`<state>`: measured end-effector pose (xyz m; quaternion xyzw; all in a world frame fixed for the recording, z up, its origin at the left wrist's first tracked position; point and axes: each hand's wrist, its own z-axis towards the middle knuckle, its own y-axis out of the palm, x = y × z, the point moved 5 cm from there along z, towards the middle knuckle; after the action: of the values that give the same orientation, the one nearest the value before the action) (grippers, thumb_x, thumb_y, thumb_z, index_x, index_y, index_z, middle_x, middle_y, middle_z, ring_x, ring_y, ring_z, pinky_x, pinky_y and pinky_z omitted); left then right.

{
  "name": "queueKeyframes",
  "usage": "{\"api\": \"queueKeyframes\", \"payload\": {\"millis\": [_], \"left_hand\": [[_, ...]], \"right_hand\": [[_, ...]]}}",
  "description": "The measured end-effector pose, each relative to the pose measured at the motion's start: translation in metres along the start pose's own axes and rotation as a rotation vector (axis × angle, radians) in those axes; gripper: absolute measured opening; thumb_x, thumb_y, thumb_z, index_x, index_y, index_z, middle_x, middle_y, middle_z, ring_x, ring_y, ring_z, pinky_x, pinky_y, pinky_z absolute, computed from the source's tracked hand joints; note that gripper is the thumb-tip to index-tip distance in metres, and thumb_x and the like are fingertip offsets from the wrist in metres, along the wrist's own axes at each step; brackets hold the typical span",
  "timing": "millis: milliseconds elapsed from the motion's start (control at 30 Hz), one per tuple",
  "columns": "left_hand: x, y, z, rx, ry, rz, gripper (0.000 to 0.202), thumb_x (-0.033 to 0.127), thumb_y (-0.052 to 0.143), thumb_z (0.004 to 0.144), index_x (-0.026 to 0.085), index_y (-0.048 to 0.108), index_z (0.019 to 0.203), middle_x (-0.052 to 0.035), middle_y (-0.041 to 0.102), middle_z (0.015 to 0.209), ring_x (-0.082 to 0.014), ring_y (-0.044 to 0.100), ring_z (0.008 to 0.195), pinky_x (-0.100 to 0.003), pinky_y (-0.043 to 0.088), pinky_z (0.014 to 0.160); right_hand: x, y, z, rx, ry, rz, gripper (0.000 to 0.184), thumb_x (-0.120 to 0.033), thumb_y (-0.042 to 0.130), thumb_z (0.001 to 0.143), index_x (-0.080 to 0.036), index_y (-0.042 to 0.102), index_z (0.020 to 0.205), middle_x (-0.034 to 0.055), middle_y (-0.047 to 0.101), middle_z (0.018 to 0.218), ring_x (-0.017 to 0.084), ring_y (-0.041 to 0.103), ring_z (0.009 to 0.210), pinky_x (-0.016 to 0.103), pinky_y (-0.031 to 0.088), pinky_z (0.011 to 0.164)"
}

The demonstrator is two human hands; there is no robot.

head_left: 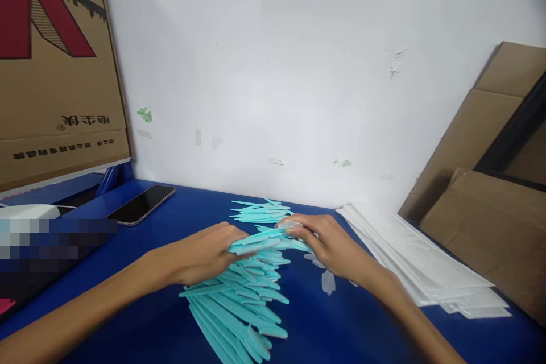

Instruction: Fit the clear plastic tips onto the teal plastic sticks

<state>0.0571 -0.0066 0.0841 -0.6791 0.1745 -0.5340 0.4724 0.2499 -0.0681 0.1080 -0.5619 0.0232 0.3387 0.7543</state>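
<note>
My left hand (215, 253) is closed around the left ends of a small bunch of turquoise eyebrow razors (262, 240), held above the desk. At their other end my right hand (328, 242) pinches with thumb and fingers, a translucent plastic cover (290, 224) between them. Whether that cover sits on a razor or is loose, I cannot tell. Below both hands a long fanned pile of the same razors (239, 307) lies on the blue desk. Behind the hands is a smaller razor pile (260, 211). Several loose translucent covers (328, 282) lie beneath my right hand.
A phone (143, 205) lies at the back left of the blue desk (341, 330). White flat bags (409, 261) are stacked at the right, beside folded cardboard (490, 233). A big printed carton (63, 91) stands at the left, and a white wall (277, 68) closes off the back.
</note>
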Motion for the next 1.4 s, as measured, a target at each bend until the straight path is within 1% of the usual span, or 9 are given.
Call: {"api": "queueKeyframes", "payload": {"millis": [200, 400, 533, 633, 733, 900, 1033, 1200, 1400], "left_hand": [[-0.001, 0.002, 0.0, -0.003, -0.001, -0.066, 0.05, 0.055, 0.034, 0.107, 0.021, 0.024, 0.073, 0.0042, 0.022, 0.067, -0.013, 0.015, 0.059, -0.032, 0.018, 0.055], [0.001, 0.001, 0.001, -0.048, -0.021, -0.219, 0.053, 0.052, 0.046, 0.103, 0.021, 0.022, 0.067, 0.0047, 0.019, 0.065, -0.0119, 0.013, 0.056, -0.032, 0.015, 0.052], [-0.001, 0.001, 0.0, -0.061, -0.018, -0.33, 0.055, 0.054, 0.051, 0.1, 0.021, 0.022, 0.066, 0.0052, 0.018, 0.062, -0.0108, 0.013, 0.054, -0.032, 0.011, 0.051], [-0.011, -0.001, -0.003, -0.077, -0.064, -0.393, 0.058, 0.058, 0.054, 0.097, 0.022, 0.023, 0.066, 0.0061, 0.018, 0.061, -0.0102, 0.013, 0.054, -0.031, 0.01, 0.05], [-0.028, -0.012, -0.006, 0.015, -0.145, -0.394, 0.059, 0.063, 0.057, 0.094, 0.023, 0.024, 0.067, 0.0061, 0.018, 0.065, -0.0105, 0.015, 0.056, -0.029, 0.013, 0.051], [-0.038, -0.019, -0.005, 0.062, -0.163, -0.364, 0.059, 0.063, 0.058, 0.093, 0.023, 0.023, 0.068, 0.0057, 0.016, 0.067, -0.0107, 0.014, 0.058, -0.029, 0.015, 0.052], [-0.032, -0.016, -0.004, 0.039, -0.144, -0.359, 0.057, 0.061, 0.057, 0.094, 0.022, 0.026, 0.067, 0.0057, 0.02, 0.064, -0.0101, 0.015, 0.055, -0.029, 0.013, 0.05], [-0.03, -0.013, -0.004, 0.011, -0.13, -0.341, 0.057, 0.058, 0.056, 0.096, 0.022, 0.023, 0.067, 0.0058, 0.018, 0.063, -0.01, 0.013, 0.054, -0.03, 0.012, 0.05], [-0.033, -0.011, -0.003, 0.015, -0.127, -0.313, 0.057, 0.057, 0.055, 0.097, 0.022, 0.021, 0.067, 0.0054, 0.017, 0.065, -0.0103, 0.013, 0.055, -0.031, 0.013, 0.049]], "right_hand": [[-0.003, -0.009, -0.001, 0.001, -0.024, 0.02, 0.038, -0.039, 0.037, 0.11, -0.024, 0.072, 0.11, 0.0016, 0.077, 0.099, 0.018, 0.066, 0.079, 0.027, 0.046, 0.074], [-0.004, -0.011, -0.002, -0.009, -0.017, 0.012, 0.039, -0.041, 0.035, 0.111, -0.025, 0.071, 0.11, 0.0001, 0.074, 0.09, 0.017, 0.062, 0.072, 0.027, 0.044, 0.072], [0.0, -0.008, -0.001, -0.019, -0.008, 0.083, 0.04, -0.042, 0.035, 0.11, -0.025, 0.071, 0.113, 0.0017, 0.075, 0.095, 0.018, 0.066, 0.079, 0.027, 0.048, 0.076], [0.018, -0.019, -0.003, 0.021, 0.037, 0.086, 0.041, -0.045, 0.037, 0.109, -0.023, 0.072, 0.116, 0.0024, 0.073, 0.088, 0.019, 0.066, 0.075, 0.028, 0.05, 0.075], [0.049, -0.041, -0.011, 0.11, 0.119, 0.018, 0.048, -0.05, 0.036, 0.108, -0.02, 0.073, 0.109, 0.0024, 0.067, 0.078, 0.018, 0.062, 0.068, 0.029, 0.049, 0.071], [0.089, -0.048, -0.02, -0.002, 0.262, -0.076, 0.051, -0.052, 0.035, 0.106, -0.02, 0.074, 0.116, 0.0068, 0.073, 0.088, 0.022, 0.066, 0.076, 0.033, 0.051, 0.075], [0.101, -0.036, -0.025, -0.077, 0.323, -0.114, 0.05, -0.052, 0.039, 0.104, -0.02, 0.077, 0.113, 0.0096, 0.078, 0.095, 0.024, 0.068, 0.076, 0.035, 0.053, 0.073], [0.112, -0.036, -0.03, -0.059, 0.342, -0.15, 0.044, -0.049, 0.047, 0.101, -0.021, 0.08, 0.094, 0.0096, 0.079, 0.091, 0.027, 0.071, 0.084, 0.036, 0.055, 0.077], [0.12, -0.038, -0.034, -0.057, 0.347, -0.18, 0.036, -0.045, 0.053, 0.098, -0.022, 0.08, 0.091, 0.0094, 0.078, 0.09, 0.028, 0.072, 0.085, 0.036, 0.056, 0.076]]}}
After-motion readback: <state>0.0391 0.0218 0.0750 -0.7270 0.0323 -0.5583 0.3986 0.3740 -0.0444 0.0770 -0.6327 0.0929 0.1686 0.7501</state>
